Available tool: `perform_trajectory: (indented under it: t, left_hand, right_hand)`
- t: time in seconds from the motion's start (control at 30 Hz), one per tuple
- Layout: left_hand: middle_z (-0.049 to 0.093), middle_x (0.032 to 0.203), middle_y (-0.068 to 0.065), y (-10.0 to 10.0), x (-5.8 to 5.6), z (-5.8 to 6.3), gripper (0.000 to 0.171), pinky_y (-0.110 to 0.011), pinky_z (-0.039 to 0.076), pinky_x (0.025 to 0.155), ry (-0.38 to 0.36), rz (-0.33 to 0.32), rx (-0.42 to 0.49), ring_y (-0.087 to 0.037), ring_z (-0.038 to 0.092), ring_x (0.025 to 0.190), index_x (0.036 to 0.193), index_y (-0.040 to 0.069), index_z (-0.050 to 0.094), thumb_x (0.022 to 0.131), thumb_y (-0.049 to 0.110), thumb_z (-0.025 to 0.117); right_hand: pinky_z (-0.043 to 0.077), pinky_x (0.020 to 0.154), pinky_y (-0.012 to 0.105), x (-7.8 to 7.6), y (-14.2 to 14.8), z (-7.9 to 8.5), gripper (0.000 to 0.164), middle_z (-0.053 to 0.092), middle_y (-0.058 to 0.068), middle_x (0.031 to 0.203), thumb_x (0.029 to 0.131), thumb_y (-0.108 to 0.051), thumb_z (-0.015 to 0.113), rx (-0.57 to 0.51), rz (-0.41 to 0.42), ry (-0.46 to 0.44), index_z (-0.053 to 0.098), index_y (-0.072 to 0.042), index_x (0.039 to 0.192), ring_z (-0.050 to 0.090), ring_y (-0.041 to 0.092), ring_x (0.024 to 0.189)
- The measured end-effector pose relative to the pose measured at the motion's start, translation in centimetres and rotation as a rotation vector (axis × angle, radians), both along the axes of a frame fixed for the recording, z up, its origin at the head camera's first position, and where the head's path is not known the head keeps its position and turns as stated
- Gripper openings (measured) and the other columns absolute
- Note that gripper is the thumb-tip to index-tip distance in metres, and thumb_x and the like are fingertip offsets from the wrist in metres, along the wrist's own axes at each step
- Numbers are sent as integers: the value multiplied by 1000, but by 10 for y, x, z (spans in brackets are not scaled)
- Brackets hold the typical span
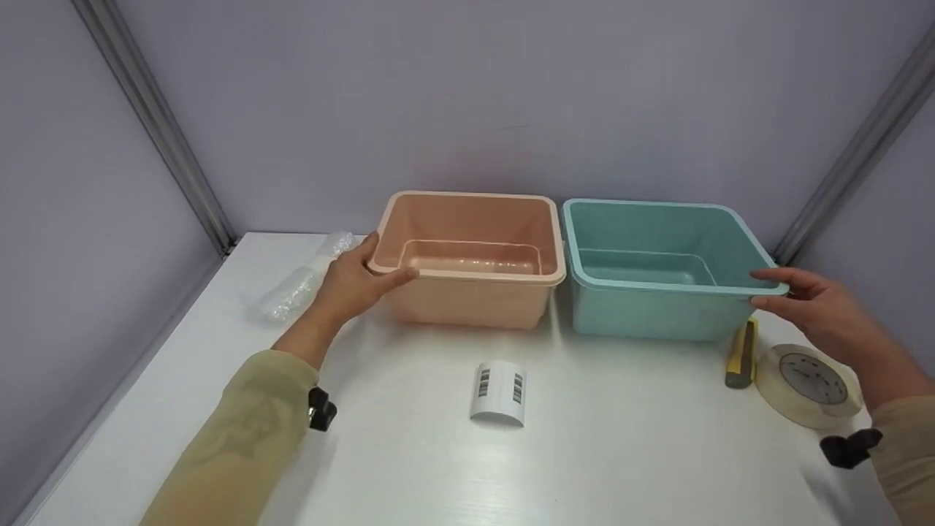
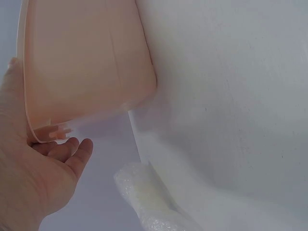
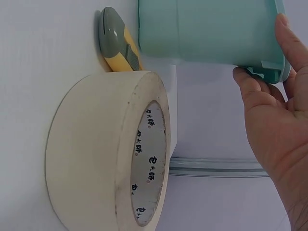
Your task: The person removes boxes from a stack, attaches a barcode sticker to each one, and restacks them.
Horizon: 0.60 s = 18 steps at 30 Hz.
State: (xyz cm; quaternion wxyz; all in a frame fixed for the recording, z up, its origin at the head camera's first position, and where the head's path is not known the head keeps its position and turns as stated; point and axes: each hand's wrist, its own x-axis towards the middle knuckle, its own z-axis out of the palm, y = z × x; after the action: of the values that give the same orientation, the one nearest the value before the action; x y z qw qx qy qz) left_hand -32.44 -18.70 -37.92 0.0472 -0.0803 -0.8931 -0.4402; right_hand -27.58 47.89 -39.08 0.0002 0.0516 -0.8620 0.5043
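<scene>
Two plastic bins stand side by side against the back wall, a peach bin [image 1: 467, 303] and a teal bin [image 1: 657, 315]. My left hand [image 1: 353, 281] grips the peach bin's left end, thumb along the front rim. In the left wrist view, its other fingers [image 2: 79, 156] curl in under the rim. At the teal bin's front right corner, my right hand [image 1: 833, 310] holds the rim. The right wrist view shows fingers tucked beneath that rim, with the thumb on its outer edge. Both bins have bare floors.
A curved white label [image 1: 499, 394] with barcodes lies mid-table in front of the bins. Bubble wrap [image 1: 292, 292] is beside my left hand. A yellow-grey utility knife [image 1: 741, 358] and a wide roll of tape [image 1: 781, 398] lie below my right hand. Walls enclose the table.
</scene>
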Motion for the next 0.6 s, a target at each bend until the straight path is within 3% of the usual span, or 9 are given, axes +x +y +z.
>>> perform_trajectory:
  t: [0.17,0.23,0.47,0.57,0.6]
  left_hand:
    - [52,157,-18,0,0,0,118,-46,44,115,-22,-10,25,-25,62,125,169,5,19,87,60,83]
    - [52,157,-18,1,0,-1,117,-46,44,115,-16,-13,33,-26,61,128,168,4,20,87,59,84]
    - [42,165,-16,5,-2,0,116,-45,38,120,-24,-8,30,-28,48,146,169,6,21,87,59,83]
    - [41,165,-17,7,-5,2,114,-46,39,120,-32,-13,34,-28,49,144,169,6,20,89,56,83]
    - [39,166,-17,7,-6,3,114,-46,38,120,-33,-13,28,-29,48,146,169,6,19,89,57,82]
  right_hand:
    - [49,90,12,-1,1,2,56,60,-16,127,107,-10,66,-56,28,-33,49,-15,160,59,-2,112]
    - [48,90,11,-1,1,2,58,54,-15,136,107,-12,66,-44,25,-43,47,-16,162,57,-4,113]
    - [47,92,9,2,0,4,73,19,15,169,107,-19,67,-22,20,-65,28,-21,170,51,-10,118]
    - [47,92,9,2,0,8,79,23,15,169,107,-22,68,13,13,-55,23,-24,171,51,-8,121]
    - [47,98,15,1,-1,10,81,25,14,171,106,-25,69,31,5,-53,20,-25,171,50,-4,126]
